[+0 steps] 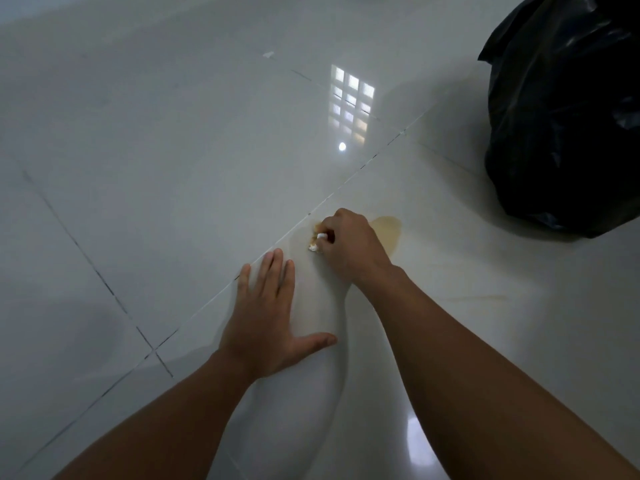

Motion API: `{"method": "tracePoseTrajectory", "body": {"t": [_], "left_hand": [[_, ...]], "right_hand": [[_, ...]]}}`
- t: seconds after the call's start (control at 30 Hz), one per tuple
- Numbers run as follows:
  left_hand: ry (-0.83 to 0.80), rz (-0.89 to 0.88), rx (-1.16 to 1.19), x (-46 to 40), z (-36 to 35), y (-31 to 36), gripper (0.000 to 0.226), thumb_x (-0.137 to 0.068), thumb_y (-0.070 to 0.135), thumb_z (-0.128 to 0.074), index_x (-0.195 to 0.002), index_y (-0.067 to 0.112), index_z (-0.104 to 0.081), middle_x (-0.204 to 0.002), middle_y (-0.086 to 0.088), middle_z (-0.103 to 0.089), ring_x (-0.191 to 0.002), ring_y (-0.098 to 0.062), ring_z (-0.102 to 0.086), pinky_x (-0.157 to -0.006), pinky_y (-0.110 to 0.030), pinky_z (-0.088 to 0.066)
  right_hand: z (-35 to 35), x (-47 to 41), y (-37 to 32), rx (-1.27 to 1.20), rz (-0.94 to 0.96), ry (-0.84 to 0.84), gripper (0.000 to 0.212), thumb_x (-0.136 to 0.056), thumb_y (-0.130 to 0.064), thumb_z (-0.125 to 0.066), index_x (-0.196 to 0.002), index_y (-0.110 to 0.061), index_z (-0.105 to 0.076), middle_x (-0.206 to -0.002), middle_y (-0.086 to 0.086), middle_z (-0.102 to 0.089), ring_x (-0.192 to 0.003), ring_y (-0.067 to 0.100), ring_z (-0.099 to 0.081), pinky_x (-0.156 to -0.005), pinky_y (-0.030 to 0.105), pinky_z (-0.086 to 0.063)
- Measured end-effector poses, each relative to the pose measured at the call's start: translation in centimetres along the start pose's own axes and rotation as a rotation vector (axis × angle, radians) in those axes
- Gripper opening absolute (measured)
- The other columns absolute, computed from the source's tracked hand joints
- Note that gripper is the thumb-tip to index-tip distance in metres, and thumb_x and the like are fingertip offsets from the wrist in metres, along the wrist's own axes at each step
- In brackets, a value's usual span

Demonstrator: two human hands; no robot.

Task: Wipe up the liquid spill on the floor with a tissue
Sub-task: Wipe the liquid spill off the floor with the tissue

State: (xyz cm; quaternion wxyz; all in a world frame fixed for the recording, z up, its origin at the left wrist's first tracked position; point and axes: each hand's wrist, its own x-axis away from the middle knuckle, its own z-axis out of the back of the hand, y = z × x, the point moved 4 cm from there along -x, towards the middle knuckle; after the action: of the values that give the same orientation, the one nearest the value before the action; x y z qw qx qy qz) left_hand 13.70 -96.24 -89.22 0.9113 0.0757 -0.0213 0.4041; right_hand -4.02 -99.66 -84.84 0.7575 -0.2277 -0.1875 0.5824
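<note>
A yellowish-brown liquid spill (389,232) lies on the glossy white tiled floor (173,168), just right of a grout line. My right hand (348,244) is closed around a crumpled white tissue (317,242) and presses it onto the floor at the spill's left edge; only small bits of tissue, partly stained, show under the fingers. A faint brown smear (317,225) sits just above the tissue. My left hand (268,317) rests flat on the floor, fingers spread, to the lower left of the right hand, holding nothing.
A large black plastic rubbish bag (568,116) stands on the floor at the upper right, close to the spill. A faint streak (478,297) marks the tile at the right. A small white scrap (268,54) lies far back.
</note>
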Motion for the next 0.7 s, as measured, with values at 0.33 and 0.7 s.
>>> {"method": "tracePoseTrajectory", "body": {"t": [0.33, 0.7], "left_hand": [[-0.048, -0.054, -0.054, 0.0, 0.0, 0.3, 0.133, -0.068, 0.100, -0.030, -0.155, -0.001, -0.024, -0.165, -0.024, -0.011, -0.153, -0.040, -0.009, -0.116, -0.068, -0.020], [-0.024, -0.050, -0.033, 0.1, -0.1, 0.3, 0.131, -0.070, 0.099, -0.029, -0.155, 0.000, -0.024, -0.165, -0.023, -0.012, -0.154, -0.039, -0.007, -0.119, -0.066, -0.015]], "right_hand": [[0.1, 3.3, 1.2, 0.103, 0.014, 0.000, 0.017, -0.087, -0.017, -0.059, -0.093, -0.011, -0.073, -0.096, 0.008, -0.057, -0.094, 0.025, -0.056, -0.073, 0.030, -0.043], [7.4, 6.2, 8.0, -0.042, -0.208, 0.306, 0.012, -0.080, -0.016, -0.071, -0.088, -0.021, -0.077, -0.089, 0.007, -0.065, -0.080, 0.020, -0.062, -0.079, 0.027, -0.048]]}}
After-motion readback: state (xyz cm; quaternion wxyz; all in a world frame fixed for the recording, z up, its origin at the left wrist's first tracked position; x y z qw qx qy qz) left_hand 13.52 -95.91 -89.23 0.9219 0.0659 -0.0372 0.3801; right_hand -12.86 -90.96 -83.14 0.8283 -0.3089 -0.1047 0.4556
